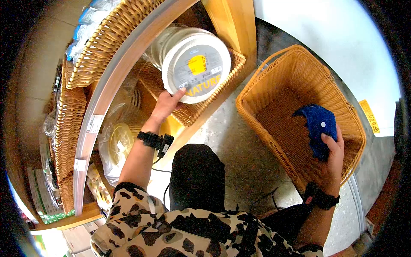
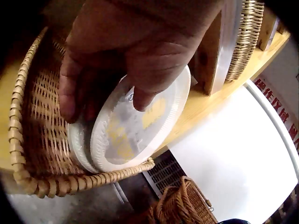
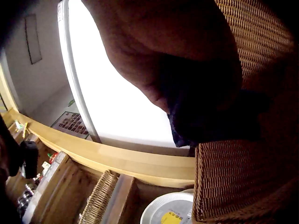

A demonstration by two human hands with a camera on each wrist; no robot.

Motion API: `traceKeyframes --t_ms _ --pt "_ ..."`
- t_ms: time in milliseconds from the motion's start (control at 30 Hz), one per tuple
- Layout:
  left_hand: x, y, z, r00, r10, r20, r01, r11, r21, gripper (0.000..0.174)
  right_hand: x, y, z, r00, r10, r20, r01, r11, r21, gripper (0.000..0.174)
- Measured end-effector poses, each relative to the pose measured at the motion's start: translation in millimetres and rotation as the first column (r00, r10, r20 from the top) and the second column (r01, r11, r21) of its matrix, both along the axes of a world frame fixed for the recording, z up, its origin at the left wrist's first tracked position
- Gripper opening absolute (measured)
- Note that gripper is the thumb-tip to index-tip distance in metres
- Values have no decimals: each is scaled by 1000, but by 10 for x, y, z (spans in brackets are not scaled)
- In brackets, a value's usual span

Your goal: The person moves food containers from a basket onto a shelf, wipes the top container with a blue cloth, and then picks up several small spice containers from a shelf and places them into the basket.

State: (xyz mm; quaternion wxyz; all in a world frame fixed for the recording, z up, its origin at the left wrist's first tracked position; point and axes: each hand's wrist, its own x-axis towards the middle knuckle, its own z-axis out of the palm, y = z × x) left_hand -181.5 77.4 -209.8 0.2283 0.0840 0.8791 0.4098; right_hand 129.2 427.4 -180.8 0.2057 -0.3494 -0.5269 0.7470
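Observation:
My left hand (image 1: pixel 167 105) grips the lower left rim of a round pack of white disposable plates (image 1: pixel 216 64). In the left wrist view the thumb lies across the pack's grey label (image 2: pixel 135 126), while the fingers reach behind the rim. The label carries a yellow cup picture and the word NATURE. Similar clear-wrapped round packs (image 1: pixel 165 40) stand behind it in a small wicker basket (image 1: pixel 237 64). My right hand (image 1: pixel 336 150) holds a dark blue cloth (image 1: pixel 319 124) with a white dot over a large wicker basket (image 1: pixel 274 96); in the right wrist view the cloth is mostly in shadow.
Wooden shelving with a curved edge (image 1: pixel 96 96) runs along the left, holding wicker baskets (image 1: pixel 102 47) of wrapped goods. Below the plates lies a clear bag with yellowish round items (image 1: pixel 120 143). A white cabinet-like surface (image 1: pixel 342 55) stands beyond the large basket.

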Motion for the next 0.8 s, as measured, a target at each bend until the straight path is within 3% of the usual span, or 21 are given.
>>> traceKeyframes --t_ms 67,167,300,400,500,633,733,800 --pt "19 -22 42 999 -31 12 32 998 -60 54 -8 -13 10 1000 -6 10 6 1000 21 50" --pt "-19 -95 50 999 42 13 -41 993 -113 55 -11 -9 17 1000 12 22 -12 999 30 50" --pt "82 -106 142 976 210 -59 -183 937 297 60 -11 -9 12 999 14 37 -14 1000 8 49" --pt "-44 -196 125 960 278 -28 -236 859 454 47 -34 -41 28 999 4 48 -4 1000 4 49" --pt "-233 -249 18 904 315 -289 -229 928 295 45 -47 -58 13 999 12 52 -14 999 32 50" --pt "-416 -232 -95 947 147 -286 -58 953 298 57 -43 -84 17 999 20 42 -20 1000 -4 51" --pt "-558 -151 -76 958 66 -279 -4 976 217 61 -41 -78 -20 999 35 37 -35 999 15 50" --pt "-645 -80 -56 974 52 -218 12 960 281 64 -44 -99 -14 998 33 49 -34 999 21 50"
